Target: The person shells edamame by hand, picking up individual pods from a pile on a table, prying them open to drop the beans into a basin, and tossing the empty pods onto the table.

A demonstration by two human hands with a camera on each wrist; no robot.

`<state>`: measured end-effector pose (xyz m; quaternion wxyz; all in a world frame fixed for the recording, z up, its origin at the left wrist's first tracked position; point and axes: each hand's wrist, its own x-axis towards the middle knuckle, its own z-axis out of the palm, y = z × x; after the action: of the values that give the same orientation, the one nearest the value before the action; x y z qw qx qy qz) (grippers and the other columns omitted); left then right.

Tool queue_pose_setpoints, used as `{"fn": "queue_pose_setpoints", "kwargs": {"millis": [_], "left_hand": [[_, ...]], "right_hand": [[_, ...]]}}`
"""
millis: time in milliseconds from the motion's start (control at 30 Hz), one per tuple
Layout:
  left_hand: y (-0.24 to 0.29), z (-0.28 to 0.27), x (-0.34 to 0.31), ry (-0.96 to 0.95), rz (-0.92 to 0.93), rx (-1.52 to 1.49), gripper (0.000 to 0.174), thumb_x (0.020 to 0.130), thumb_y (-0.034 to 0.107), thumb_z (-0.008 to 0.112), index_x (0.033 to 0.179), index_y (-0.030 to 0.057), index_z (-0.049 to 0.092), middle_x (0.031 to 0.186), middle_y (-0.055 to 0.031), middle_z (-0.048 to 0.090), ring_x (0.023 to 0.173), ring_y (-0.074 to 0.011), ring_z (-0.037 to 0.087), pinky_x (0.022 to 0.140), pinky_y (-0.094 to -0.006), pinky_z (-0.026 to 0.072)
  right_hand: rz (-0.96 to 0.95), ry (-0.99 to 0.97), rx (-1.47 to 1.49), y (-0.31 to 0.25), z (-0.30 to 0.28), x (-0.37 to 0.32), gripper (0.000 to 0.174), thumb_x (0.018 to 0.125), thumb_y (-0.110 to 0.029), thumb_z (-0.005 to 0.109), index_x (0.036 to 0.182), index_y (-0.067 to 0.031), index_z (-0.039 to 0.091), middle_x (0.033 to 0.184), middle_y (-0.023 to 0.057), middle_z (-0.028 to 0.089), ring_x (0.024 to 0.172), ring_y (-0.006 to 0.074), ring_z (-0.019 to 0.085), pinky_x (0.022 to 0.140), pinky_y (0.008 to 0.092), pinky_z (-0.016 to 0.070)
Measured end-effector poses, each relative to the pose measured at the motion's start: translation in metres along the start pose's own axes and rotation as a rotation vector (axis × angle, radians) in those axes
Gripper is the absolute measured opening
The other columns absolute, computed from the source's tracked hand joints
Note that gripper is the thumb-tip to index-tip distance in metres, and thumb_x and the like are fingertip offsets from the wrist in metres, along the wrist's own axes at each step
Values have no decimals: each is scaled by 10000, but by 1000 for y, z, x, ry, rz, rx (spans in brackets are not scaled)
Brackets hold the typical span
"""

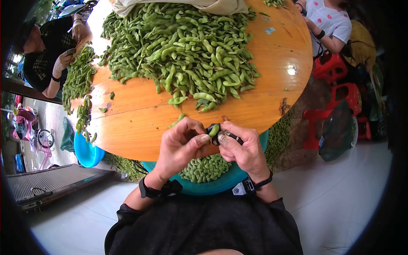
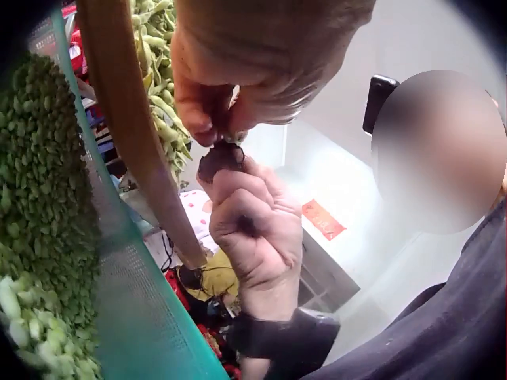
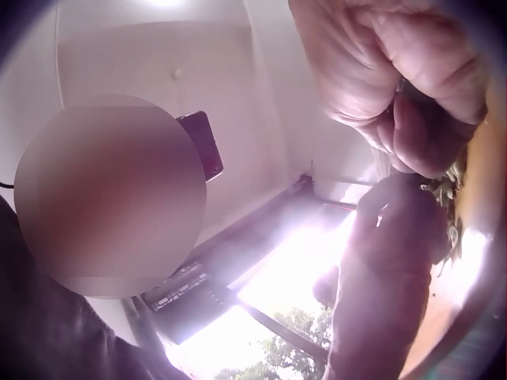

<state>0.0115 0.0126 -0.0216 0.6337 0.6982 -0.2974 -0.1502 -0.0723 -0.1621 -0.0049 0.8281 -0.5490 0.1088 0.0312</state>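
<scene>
In the head view, my left hand (image 1: 182, 143) pinches one green edamame pod (image 1: 214, 130) between thumb and fingers. Facing it, my right hand (image 1: 243, 148) holds a small dark tool (image 1: 234, 137) up against the pod; its exact kind I cannot tell. Both hands meet above the near table edge. Beneath them, a teal basin (image 1: 148, 166) contains shelled green beans (image 1: 204, 170). The left wrist view shows the left hand (image 2: 265, 59) above and the right hand (image 2: 257, 229) below, fingertips together. A large heap of edamame pods (image 1: 187, 51) covers the table's middle.
The round wooden table (image 1: 131, 131) bears another strip of pods (image 1: 80, 70) at left, beside a seated person (image 1: 46, 55). A blue basin (image 1: 87, 152) stands at lower left. Red stools (image 1: 312, 127) and another person (image 1: 329, 21) are at right. Pods and husks (image 1: 278, 138) lie below the table.
</scene>
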Motion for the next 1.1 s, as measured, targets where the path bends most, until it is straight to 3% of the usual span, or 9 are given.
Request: {"fn": "queue_pose_setpoints", "kwargs": {"millis": [67,233,367,433,600,667,800,900,1100], "left_hand": [[7,-1,4,-104,-505,-973,148,926,61,666,996,47,536,777,-60,636,578,-157,622,467,-254,457],[8,4,7,-150,-546,-1101,190,938,107,665,1029,54,507,781,-78,632,585,-140,620,455,-227,437],[9,10,8,-65,-361,-389,224,931,134,683,1041,20,525,788,-73,658,642,-125,643,519,-248,496],[9,11,7,-74,-218,-133,224,934,138,683,1040,8,535,785,-72,669,667,-115,651,545,-258,515],[26,6,7,-113,-14,384,244,867,38,686,1078,-21,578,764,-216,657,687,-383,663,585,-401,523],[22,-3,7,-156,11,434,240,904,17,636,1143,-11,628,776,-192,671,672,-273,682,623,-323,518],[20,-4,9,-151,-22,340,290,957,80,596,1229,-21,585,764,-159,666,645,-238,664,605,-323,519],[30,12,7,14,-511,-364,282,1027,131,491,1238,-25,593,740,39,545,667,-14,491,580,-208,447],[16,40,1,224,-371,-410,282,993,70,419,1174,-38,606,819,21,577,611,-14,421,550,-177,367]], "right_hand": [[77,-126,271,4,-9,-1,294,992,-57,538,1246,87,567,665,-23,453,543,44,410,497,222,369],[73,-89,277,6,-12,-1,250,974,-37,552,1195,73,589,686,9,494,547,77,455,514,241,393],[-366,21,-522,12,-6,2,224,886,0,614,1097,73,626,777,121,587,639,224,585,583,319,466],[-429,35,-613,6,-4,1,220,875,5,622,1077,92,617,791,115,588,629,194,582,572,301,461],[-454,82,-747,1,0,-1,199,836,31,620,1021,104,626,793,134,573,640,198,584,583,299,464],[-378,91,-740,-3,3,-2,198,829,39,613,1022,80,631,816,169,587,715,308,620,615,357,486],[-426,179,-838,3,16,-1,197,824,51,613,1020,68,627,816,167,566,705,319,613,607,373,492],[-605,378,-948,17,32,1,245,794,80,615,1037,51,632,880,170,559,688,349,599,608,403,488],[-665,418,-1070,22,46,2,282,798,97,608,1076,55,611,877,160,520,696,325,601,583,375,487]]}}
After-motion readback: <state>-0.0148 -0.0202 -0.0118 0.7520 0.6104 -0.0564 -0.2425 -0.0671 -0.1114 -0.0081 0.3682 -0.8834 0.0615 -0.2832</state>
